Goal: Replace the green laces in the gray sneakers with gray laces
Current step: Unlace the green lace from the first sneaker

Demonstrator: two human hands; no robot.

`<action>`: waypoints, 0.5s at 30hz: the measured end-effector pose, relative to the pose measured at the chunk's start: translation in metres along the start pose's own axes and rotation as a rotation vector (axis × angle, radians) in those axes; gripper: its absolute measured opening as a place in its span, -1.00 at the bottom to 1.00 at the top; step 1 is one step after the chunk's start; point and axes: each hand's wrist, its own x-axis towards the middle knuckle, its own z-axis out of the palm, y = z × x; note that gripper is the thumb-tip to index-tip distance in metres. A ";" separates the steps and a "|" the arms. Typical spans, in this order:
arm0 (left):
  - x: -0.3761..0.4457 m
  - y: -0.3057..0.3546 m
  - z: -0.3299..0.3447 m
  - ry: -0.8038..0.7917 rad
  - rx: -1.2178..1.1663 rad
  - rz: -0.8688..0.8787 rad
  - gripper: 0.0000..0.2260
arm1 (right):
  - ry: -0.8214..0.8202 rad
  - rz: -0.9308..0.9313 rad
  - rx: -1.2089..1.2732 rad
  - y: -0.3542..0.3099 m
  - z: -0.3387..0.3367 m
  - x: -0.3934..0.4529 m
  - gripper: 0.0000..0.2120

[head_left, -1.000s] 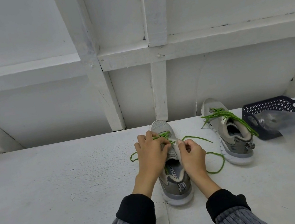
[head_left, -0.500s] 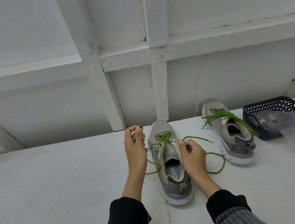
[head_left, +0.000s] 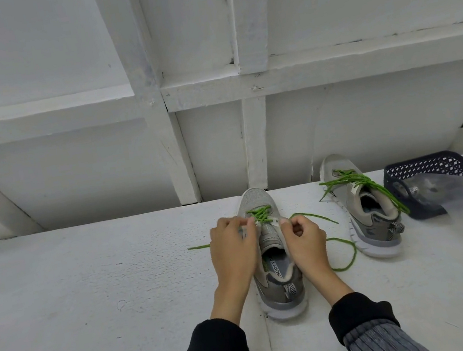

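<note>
A gray sneaker (head_left: pixel 276 275) stands in the middle of the white surface, toe pointing away, with a green lace (head_left: pixel 261 214) threaded only through its front eyelets. My left hand (head_left: pixel 232 250) pinches the lace at the sneaker's left eyelet row. My right hand (head_left: pixel 305 239) grips the right edge of the upper by the eyelets. Loose green lace ends trail left (head_left: pixel 198 247) and loop to the right (head_left: pixel 346 257). A second gray sneaker (head_left: pixel 365 214) with its own green lace (head_left: pixel 357 182) fully in stands to the right.
A dark blue perforated plastic basket (head_left: pixel 440 168) lies tipped at the far right with a clear plastic bag (head_left: pixel 429 191) inside it. White wooden beams and a panelled wall rise just behind the sneakers.
My left hand pulled a lace end out to the left and has come back to the sneaker's eyelets. The lace end now lies on the surface at the left. My right hand has stayed put.
</note>
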 end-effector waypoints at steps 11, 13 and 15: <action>0.003 -0.004 0.008 0.043 0.024 -0.057 -0.86 | -0.055 -0.040 -0.302 -0.008 0.001 0.023 -0.79; 0.003 -0.011 0.003 0.067 -0.048 -0.113 -0.85 | -0.014 -0.006 -0.296 -0.006 -0.002 0.025 -0.78; 0.004 -0.016 0.000 0.078 -0.117 -0.159 -0.85 | 0.014 0.034 -0.289 -0.005 -0.004 0.026 -0.78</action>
